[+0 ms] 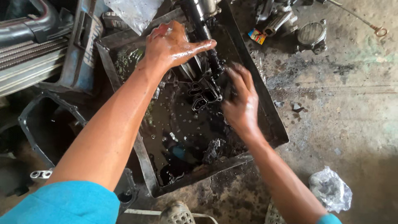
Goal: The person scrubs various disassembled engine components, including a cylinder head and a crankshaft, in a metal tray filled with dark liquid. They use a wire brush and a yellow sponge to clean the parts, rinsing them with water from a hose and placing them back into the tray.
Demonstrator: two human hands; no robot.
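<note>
A square metal tray point(273, 124) holds black oily liquid. A dark, greasy engine part point(205, 89) with several openings stands in it, leaning up toward the tray's far edge. My left hand point(172, 45), wet with oil, grips the upper shaft of that part. My right hand point(240, 101) is blurred, fingers spread, pressed against the part's lower right side over the liquid. A dark lump, perhaps a rag point(213, 149), lies in the tray near its front edge.
Oil-stained concrete floor point(340, 108) lies to the right with metal engine parts point(311, 35) at the top and a crumpled plastic bag point(331, 188) at lower right. A blue metal piece point(85, 49) and a dark gasket-rimmed cover point(45, 124) sit left. A shoe point(178, 212) shows below.
</note>
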